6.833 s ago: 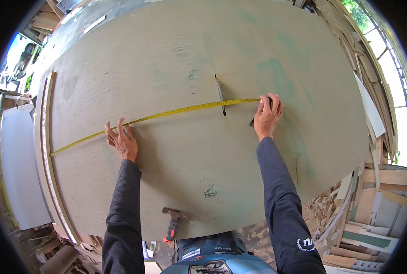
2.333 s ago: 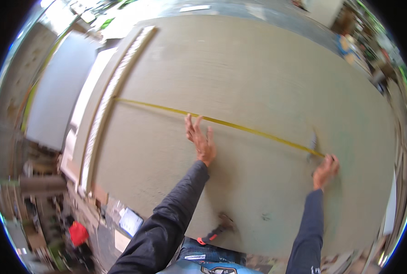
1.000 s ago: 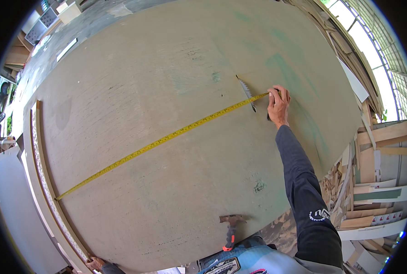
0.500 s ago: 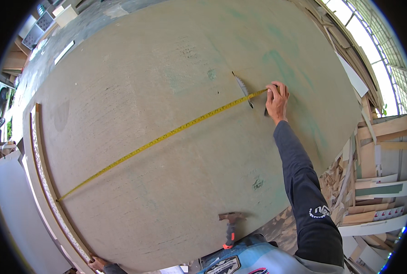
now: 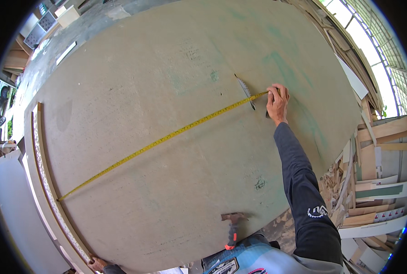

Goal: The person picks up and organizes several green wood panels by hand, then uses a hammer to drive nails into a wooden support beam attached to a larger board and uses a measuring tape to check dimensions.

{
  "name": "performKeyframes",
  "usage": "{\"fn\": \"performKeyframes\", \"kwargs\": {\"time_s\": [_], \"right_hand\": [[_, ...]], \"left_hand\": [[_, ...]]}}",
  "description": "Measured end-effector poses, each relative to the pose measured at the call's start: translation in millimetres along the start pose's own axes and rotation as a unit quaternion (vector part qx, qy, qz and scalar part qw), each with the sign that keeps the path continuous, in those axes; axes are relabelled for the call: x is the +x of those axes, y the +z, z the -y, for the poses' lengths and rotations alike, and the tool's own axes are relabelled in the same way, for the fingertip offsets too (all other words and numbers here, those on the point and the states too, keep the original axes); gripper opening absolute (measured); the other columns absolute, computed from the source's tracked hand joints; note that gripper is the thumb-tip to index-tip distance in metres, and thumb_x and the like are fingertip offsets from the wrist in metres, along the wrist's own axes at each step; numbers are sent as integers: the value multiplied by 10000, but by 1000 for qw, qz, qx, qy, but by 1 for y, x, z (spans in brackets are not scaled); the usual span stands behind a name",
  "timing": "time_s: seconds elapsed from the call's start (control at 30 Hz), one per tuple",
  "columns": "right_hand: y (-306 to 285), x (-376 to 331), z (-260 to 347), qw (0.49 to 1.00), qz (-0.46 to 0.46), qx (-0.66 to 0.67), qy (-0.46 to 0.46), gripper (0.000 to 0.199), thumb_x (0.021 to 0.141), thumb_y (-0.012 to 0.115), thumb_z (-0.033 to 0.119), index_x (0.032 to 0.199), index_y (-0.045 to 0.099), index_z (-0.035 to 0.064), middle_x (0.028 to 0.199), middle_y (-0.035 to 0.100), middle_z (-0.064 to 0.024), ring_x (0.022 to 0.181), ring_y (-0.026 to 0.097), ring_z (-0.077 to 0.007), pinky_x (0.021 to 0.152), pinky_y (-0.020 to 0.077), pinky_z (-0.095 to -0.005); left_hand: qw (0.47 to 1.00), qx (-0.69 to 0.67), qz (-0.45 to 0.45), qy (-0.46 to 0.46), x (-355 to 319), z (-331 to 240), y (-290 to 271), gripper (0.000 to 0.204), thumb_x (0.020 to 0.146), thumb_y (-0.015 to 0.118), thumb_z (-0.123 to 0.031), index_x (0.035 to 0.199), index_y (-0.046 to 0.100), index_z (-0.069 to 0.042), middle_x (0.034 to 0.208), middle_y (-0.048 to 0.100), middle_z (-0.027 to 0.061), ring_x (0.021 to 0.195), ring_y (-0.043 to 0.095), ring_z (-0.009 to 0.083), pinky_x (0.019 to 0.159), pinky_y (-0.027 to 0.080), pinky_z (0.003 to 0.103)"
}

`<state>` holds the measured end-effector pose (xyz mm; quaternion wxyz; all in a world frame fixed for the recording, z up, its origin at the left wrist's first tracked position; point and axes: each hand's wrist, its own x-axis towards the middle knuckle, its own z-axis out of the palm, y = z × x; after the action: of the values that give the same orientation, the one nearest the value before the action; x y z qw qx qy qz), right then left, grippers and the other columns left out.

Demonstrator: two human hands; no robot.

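A yellow tape measure [image 5: 167, 137] is stretched across a large worn tabletop [image 5: 139, 192]. Its far end meets a long wooden fence [image 5: 42, 157] at the left edge. My right hand [image 5: 277, 102] is closed around the tape's case, which is mostly hidden by the fingers. Just left of that hand, a toothed saw blade [image 5: 245, 92] rises through the tabletop, and the tape crosses over it. At the lower left, my left hand [image 5: 97, 263] grips the near end of the fence; part of it is cut off from sight.
A claw hammer [image 5: 233, 229] with a red and black handle lies by the near edge, close to my body. Wood offcuts [image 5: 379, 192] are stacked on the right. Long boards [image 5: 345, 50] lean along the far right, and a pale panel [image 5: 25, 205] stands beyond the fence.
The whole view has shifted very slightly. Both hands, the tape measure and the fence keep their places relative to each other.
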<state>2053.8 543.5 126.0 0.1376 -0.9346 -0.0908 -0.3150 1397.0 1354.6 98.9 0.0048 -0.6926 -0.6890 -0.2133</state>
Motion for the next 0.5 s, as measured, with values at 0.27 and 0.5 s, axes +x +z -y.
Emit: {"fn": "performKeyframes", "kwargs": {"time_s": [0.27, 0.5], "right_hand": [[1, 5, 9, 1000, -3, 5, 4, 104, 842, 580, 70, 925, 619, 119, 1059, 534, -33, 1046, 496, -271, 902, 381, -430], [1, 3, 6, 1000, -3, 4, 2, 114, 834, 588, 56, 922, 620, 119, 1059, 533, -33, 1048, 497, -270, 901, 381, -432]], "left_hand": [[997, 22, -74, 25, -12, -10, -13, 627, 776, 717, -526, 995, 604, 51, 933, 635, 194, 865, 581, 365, 812, 436, 478], [998, 31, -61, 3, -28, -35, -23, 627, 792, 701, -523, 1035, 606, 47, 951, 644, 187, 891, 591, 364, 827, 434, 482]]}}
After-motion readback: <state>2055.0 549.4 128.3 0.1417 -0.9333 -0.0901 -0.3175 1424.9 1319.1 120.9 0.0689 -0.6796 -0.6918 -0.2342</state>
